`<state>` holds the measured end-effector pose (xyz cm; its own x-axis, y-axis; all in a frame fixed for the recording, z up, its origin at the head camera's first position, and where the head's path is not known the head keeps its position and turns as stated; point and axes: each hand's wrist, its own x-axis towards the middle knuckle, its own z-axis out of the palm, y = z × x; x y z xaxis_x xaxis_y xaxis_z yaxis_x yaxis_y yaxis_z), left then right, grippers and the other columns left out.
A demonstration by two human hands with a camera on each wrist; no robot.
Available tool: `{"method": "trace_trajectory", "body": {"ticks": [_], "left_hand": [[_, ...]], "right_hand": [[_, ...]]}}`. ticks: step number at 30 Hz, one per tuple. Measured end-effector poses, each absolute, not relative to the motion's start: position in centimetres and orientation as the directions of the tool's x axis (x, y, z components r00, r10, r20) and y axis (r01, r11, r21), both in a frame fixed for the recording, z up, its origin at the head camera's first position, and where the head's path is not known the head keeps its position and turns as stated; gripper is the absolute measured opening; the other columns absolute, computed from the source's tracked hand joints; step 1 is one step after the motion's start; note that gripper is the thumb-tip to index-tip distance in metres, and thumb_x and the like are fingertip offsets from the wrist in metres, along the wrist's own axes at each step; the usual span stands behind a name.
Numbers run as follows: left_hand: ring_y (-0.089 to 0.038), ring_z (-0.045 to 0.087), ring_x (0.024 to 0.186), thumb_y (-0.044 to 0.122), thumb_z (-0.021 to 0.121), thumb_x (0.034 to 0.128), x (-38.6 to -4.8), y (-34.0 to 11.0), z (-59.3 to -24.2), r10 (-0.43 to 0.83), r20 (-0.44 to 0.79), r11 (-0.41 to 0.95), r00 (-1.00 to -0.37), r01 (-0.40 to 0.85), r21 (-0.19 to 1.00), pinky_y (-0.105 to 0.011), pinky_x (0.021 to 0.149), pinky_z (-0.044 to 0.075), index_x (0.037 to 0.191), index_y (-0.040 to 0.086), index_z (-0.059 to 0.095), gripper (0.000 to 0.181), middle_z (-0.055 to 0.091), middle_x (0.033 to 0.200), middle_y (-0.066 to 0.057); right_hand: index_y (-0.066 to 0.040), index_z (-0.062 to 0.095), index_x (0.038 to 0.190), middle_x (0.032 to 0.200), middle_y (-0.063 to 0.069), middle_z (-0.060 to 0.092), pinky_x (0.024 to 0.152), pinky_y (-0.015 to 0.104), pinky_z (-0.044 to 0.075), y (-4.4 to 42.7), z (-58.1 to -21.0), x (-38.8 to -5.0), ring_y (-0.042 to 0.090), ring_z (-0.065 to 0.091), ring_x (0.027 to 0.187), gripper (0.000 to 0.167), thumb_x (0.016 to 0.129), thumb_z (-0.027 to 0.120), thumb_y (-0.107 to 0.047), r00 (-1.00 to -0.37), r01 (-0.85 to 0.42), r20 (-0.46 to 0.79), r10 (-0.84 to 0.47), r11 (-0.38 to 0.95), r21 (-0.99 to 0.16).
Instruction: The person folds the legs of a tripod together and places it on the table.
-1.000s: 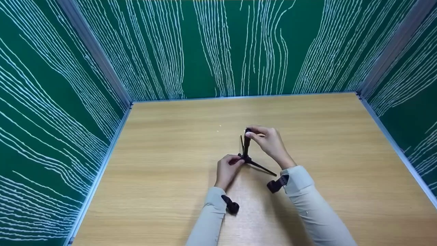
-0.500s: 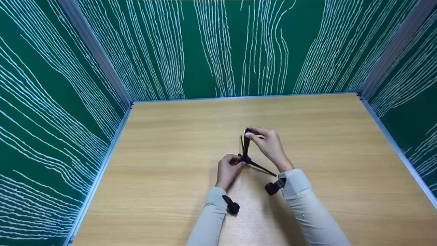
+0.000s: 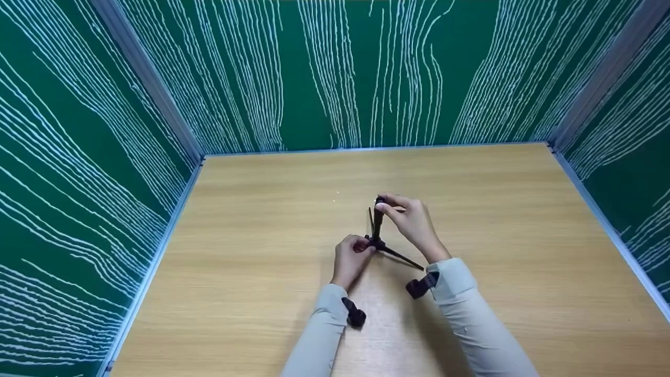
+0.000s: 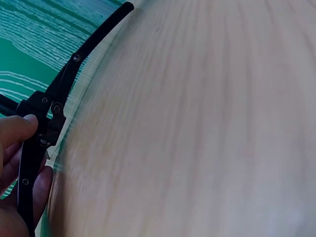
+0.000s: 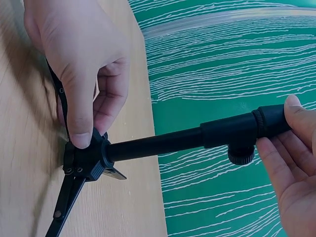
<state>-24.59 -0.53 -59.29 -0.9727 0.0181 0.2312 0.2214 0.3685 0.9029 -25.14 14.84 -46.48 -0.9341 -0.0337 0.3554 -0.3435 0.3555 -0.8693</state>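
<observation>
A black tripod (image 3: 378, 225) with thin spread legs stands on the wooden table (image 3: 251, 251). My left hand (image 3: 352, 262) pinches its hub, thumb on the joint, as the left wrist view shows at the hub (image 4: 37, 106). The fingers of my right hand (image 3: 413, 222) pinch the top of the upright column. In the right wrist view the column (image 5: 163, 143) runs from the hub to a thicker collar with a ridged knob (image 5: 241, 154), and my right thumb and fingers (image 5: 296, 148) grip its end. One leg lies partly behind my left hand.
Green panels with white wavy lines (image 3: 324, 73) enclose the table at the back and both sides, joined by grey corner posts (image 3: 152, 84). A black device is strapped to each wrist (image 3: 355, 314). Small white specks (image 3: 336, 197) lie beyond the tripod.
My right wrist and forearm have shifted slightly left since the earliest frame. Both hands keep their grips, and the tripod stays in place.
</observation>
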Motion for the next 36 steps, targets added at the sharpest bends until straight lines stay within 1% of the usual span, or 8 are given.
{"method": "trace_trajectory", "body": {"ticks": [5, 9, 14, 20, 29, 36], "left_hand": [[-0.003, 0.055, 0.068, 0.006, 0.077, 0.0756, -24.76, -0.41, -59.19, 0.02, 0.236, 0.374, -0.972, 0.226, 0.899, -0.017, 0.064, 0.048, 0.083, 0.005, 0.069, 0.01, 0.064, 0.077, -0.001], [-0.004, 0.056, 0.068, 0.005, 0.076, 0.0753, -24.79, -0.38, -59.21, 0.02, 0.249, 0.372, -0.968, 0.239, 0.897, -0.017, 0.064, 0.048, 0.082, 0.004, 0.069, 0.01, 0.064, 0.077, -0.002], [-0.006, 0.057, 0.069, 0.004, 0.077, 0.0752, -24.78, -0.38, -59.14, 0.022, 0.26, 0.373, -0.965, 0.249, 0.894, -0.016, 0.064, 0.048, 0.081, 0.004, 0.069, 0.009, 0.065, 0.077, -0.003], [-0.003, 0.056, 0.07, 0.005, 0.076, 0.0763, -24.86, -0.3, -58.85, 0.03, 0.262, 0.375, -0.965, 0.254, 0.891, -0.016, 0.067, 0.049, 0.083, 0.004, 0.07, 0.009, 0.065, 0.079, -0.003], [-0.006, 0.057, 0.07, 0.005, 0.076, 0.0748, -25.03, -0.18, -58.69, 0.024, 0.322, 0.376, -0.946, 0.307, 0.874, -0.018, 0.066, 0.049, 0.08, 0.003, 0.07, 0.008, 0.065, 0.077, -0.004], [-0.007, 0.057, 0.07, 0.004, 0.076, 0.0751, -25.03, -0.12, -58.62, 0.016, 0.31, 0.365, -0.95, 0.294, 0.883, -0.017, 0.066, 0.048, 0.08, 0.004, 0.071, 0.007, 0.065, 0.077, -0.004]], "right_hand": [[0.003, 0.069, 0.113, 0.106, 0.019, 0.071, 0.087, 0.033, 0.056, 14.95, -46.42, -25.18, 0.029, 0.068, 0.099, 0.03, 0.087, 0.07, -0.012, -0.933, -0.349, 0.358, -0.041, 0.357, -0.867], [0.004, 0.068, 0.112, 0.106, 0.019, 0.071, 0.087, 0.034, 0.056, 14.96, -46.38, -25.12, 0.03, 0.069, 0.098, 0.03, 0.087, 0.069, -0.013, -0.929, -0.358, 0.367, -0.044, 0.356, -0.863], [0.002, 0.069, 0.112, 0.104, 0.017, 0.072, 0.086, 0.035, 0.056, 15.1, -46.36, -25.12, 0.028, 0.069, 0.097, 0.028, 0.088, 0.069, -0.013, -0.928, -0.364, 0.369, -0.061, 0.363, -0.858], [0.001, 0.069, 0.113, 0.104, 0.016, 0.072, 0.087, 0.035, 0.056, 15.27, -46.27, -25.08, 0.027, 0.069, 0.097, 0.029, 0.088, 0.069, -0.015, -0.929, -0.364, 0.363, -0.077, 0.376, -0.852], [-0.001, 0.07, 0.112, 0.101, 0.014, 0.073, 0.087, 0.038, 0.056, 15.18, -46.22, -25.03, 0.026, 0.069, 0.097, 0.029, 0.088, 0.069, -0.018, -0.923, -0.372, 0.378, -0.07, 0.407, -0.834], [0.0, 0.07, 0.112, 0.101, 0.015, 0.073, 0.087, 0.038, 0.056, 15.19, -46.11, -25.01, 0.026, 0.069, 0.097, 0.028, 0.089, 0.068, -0.016, -0.922, -0.377, 0.38, -0.075, 0.403, -0.834]]}}
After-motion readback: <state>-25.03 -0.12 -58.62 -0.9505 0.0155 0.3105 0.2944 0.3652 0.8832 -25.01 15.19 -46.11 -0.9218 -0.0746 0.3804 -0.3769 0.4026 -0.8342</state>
